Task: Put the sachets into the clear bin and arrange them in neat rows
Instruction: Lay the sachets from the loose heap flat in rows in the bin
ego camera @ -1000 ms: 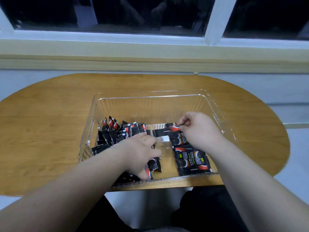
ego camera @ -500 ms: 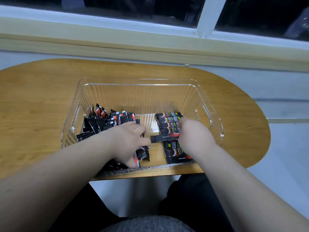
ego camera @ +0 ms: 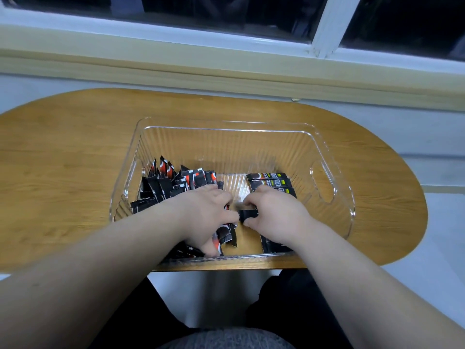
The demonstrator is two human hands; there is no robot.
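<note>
I'm seated indoors at a small oval wooden table [ego camera: 75,172] set against a pale wall [ego camera: 63,83], right under a white-framed window [ego camera: 324,28] with dark glass and a cream ledge [ego camera: 176,59] beneath it. Plain room, home or office, I can't tell.

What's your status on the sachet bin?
Left hand grips a sachet bundle; right hand pinches one black sachet. Neat row on the right of the clear bin, loose pile on the left. Nothing in the way.
</note>
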